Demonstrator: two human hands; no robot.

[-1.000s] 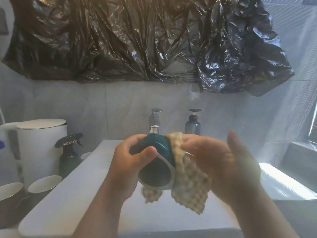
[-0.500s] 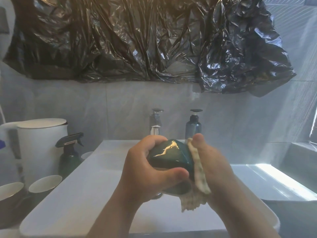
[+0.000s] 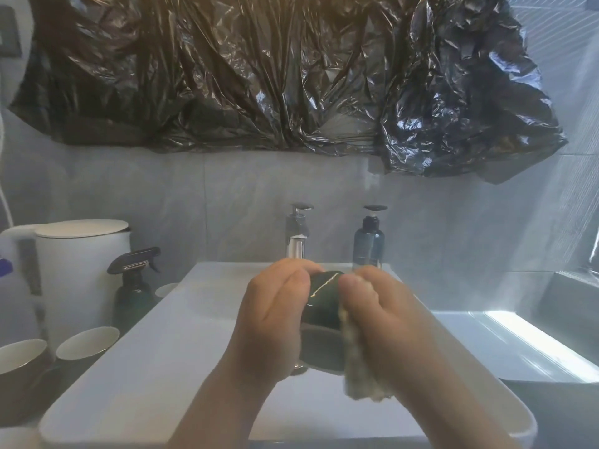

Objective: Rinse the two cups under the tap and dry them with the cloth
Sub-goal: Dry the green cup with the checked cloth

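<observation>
A dark green cup with a thin gold line on its side is held over the white sink. My left hand grips the cup from the left, fingers over its top. My right hand presses a cream waffle-weave cloth against the cup's right side; the cloth's end hangs below the hand. The chrome tap stands behind the cup, and no water is visible. Another cup with a pale inside sits on the counter at the left.
A dark bowl sits beside the left cup. A white kettle and a dark spray bottle stand behind them. A blue pump bottle is right of the tap. Black plastic sheeting hangs above.
The cup has been turned in my hands, from its mouth facing me to its side with the gold line up. My right hand has closed in with the cloth bunched against the cup.
</observation>
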